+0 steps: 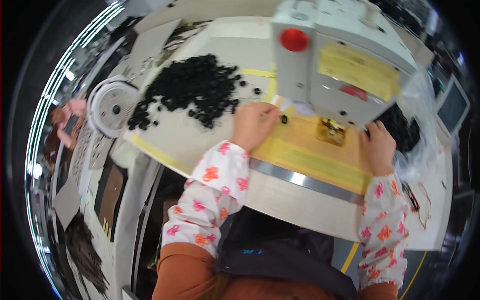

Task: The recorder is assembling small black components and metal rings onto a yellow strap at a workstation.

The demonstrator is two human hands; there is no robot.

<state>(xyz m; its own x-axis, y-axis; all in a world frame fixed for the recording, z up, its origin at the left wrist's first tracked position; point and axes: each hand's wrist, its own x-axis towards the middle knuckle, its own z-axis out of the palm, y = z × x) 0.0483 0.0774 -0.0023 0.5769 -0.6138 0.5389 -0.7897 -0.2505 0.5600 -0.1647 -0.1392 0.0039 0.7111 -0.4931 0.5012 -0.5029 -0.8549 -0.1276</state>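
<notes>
The left hand [251, 126] is at nine o'clock from the brass-coloured part [331, 132] under the machine [345, 55], with its fingers bent and thumb and forefinger close together; blur hides whether they pinch anything. A small black piece [284, 119] lies at three o'clock from that hand, just beside the fingertips, on the yellow-taped board [295, 145]. The right hand [381, 149] sits between three and four o'clock from the brass-coloured part, its fingers curled near the board's edge; I cannot tell whether they grip something. A black bundle [404, 131] is at about two o'clock from it, beside clear plastic [425, 112], and snips [412, 198] lie at five o'clock. A pile [190, 87] of similar black pieces spreads at ten o'clock from the left hand, with a white fan [115, 107] near nine o'clock from the pile.
</notes>
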